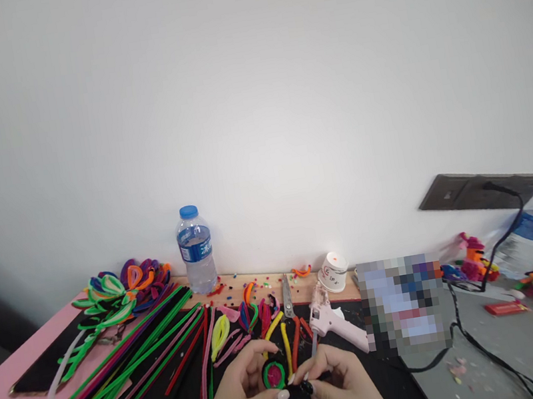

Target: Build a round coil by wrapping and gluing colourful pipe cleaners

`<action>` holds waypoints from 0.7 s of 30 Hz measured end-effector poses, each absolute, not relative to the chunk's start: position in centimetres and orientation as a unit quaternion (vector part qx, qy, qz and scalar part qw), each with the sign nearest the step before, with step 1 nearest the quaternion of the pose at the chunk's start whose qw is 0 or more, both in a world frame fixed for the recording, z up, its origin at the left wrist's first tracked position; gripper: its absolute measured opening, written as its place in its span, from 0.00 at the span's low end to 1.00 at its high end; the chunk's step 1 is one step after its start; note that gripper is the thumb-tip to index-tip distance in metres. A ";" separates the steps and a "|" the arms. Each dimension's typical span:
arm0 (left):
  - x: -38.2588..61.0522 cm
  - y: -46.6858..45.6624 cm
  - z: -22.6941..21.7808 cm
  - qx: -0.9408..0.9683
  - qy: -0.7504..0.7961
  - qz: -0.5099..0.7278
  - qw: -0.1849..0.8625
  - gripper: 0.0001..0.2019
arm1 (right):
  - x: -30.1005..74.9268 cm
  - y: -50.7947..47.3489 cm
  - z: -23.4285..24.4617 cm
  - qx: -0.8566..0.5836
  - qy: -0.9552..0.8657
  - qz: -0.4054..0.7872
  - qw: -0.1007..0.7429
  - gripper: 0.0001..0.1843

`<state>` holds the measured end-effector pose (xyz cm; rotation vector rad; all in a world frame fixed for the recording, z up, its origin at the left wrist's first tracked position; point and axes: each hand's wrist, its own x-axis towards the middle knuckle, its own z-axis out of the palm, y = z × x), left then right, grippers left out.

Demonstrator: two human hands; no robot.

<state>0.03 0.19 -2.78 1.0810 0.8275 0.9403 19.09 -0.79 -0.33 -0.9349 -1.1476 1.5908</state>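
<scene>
Between the thumb and fingers of my left hand (249, 391) is a small round pipe-cleaner coil (274, 375), with a pink centre, a green ring and a black outer edge. My right hand (340, 380) is closed close beside it, pinching a small black piece (307, 387) whose exact kind I cannot make out. Just behind the right hand lies a pale pink glue gun (334, 323), its nozzle towards me. Yellow and orange pipe-cleaner pieces (294, 347) lie on the black mat behind the coil, near scissors (287, 296).
Long pipe cleaners (136, 368) spread across the left, by a pipe-cleaner flower (114, 291) and a dark phone (40, 367). A water bottle (196, 251) and a paper cup (333, 272) stand along the wall. A black cable (494, 359) crosses the grey surface at right.
</scene>
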 end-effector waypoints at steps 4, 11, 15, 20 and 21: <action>0.0 0.2 -2.7 0.481 0.373 0.420 0.673 0.22 | 19.0 -0.9 -0.2 -0.384 -0.465 0.648 0.465 0.20; 0.0 0.2 -2.9 0.482 0.375 0.417 0.673 0.23 | 19.1 -0.9 -0.3 -0.387 -0.464 0.647 0.466 0.19; 0.0 0.3 -2.9 0.482 0.375 0.419 0.672 0.23 | 19.0 -0.9 -0.4 -0.391 -0.460 0.648 0.464 0.20; 0.0 0.3 -3.0 0.489 0.373 0.420 0.668 0.24 | 18.9 -0.9 -0.1 -0.387 -0.458 0.649 0.467 0.21; 0.0 0.3 -3.0 0.488 0.373 0.419 0.668 0.24 | 18.8 -0.9 -0.1 -0.386 -0.458 0.649 0.468 0.21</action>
